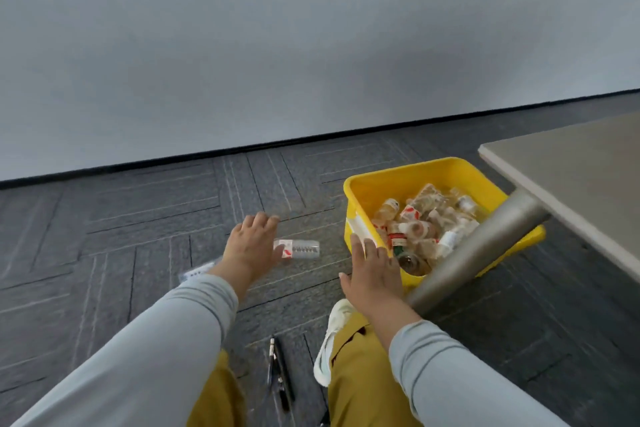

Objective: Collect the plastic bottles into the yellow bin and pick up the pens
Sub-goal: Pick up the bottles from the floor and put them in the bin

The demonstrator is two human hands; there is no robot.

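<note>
The left grip (252, 246) hangs with bent fingers over one end of a plastic bottle (303, 249) lying on the carpet; whether it clamps the bottle cannot be told. The right grip (372, 272) is spread flat, with the yellow bin (408, 172) just beyond its fingertips. The pens (280, 371) lie behind and between both grips.

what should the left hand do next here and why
Probably close the left hand round the clear bottle lying on the carpet and lift it toward the yellow bin. The hand is spread over the bottle's end, apparently not gripping yet, and the bin stands just to its right.
</note>
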